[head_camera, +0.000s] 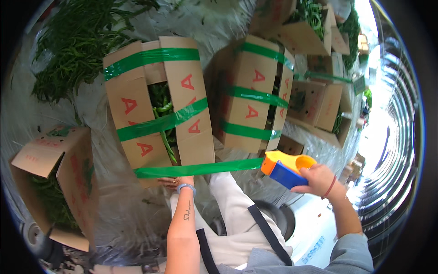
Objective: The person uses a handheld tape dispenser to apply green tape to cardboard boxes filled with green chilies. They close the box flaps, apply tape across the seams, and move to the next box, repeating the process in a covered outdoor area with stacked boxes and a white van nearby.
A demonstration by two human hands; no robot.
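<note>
In front of me stands a cardboard box (193, 144) with its top flaps folded in and a gap between them. Long green peppers (166, 109) show through that gap. Two green tape bands cross its top. A third strip of green tape (232, 166) runs along the near end and stretches, taut, past the box's right edge to a yellow and blue tape dispenser (287, 174). My right hand (318, 181) grips the dispenser. My left hand (171, 182) rests with fingers spread against the box's near side, just below the tape; its fingertips are partly hidden.
Just right stands a second taped box (256, 65). An open box of peppers (77, 164) sits at lower left, and a heap of green peppers (75, 41) lies at upper left. More open boxes (318, 99) crowd the right. Plastic sheeting (116, 202) covers the floor.
</note>
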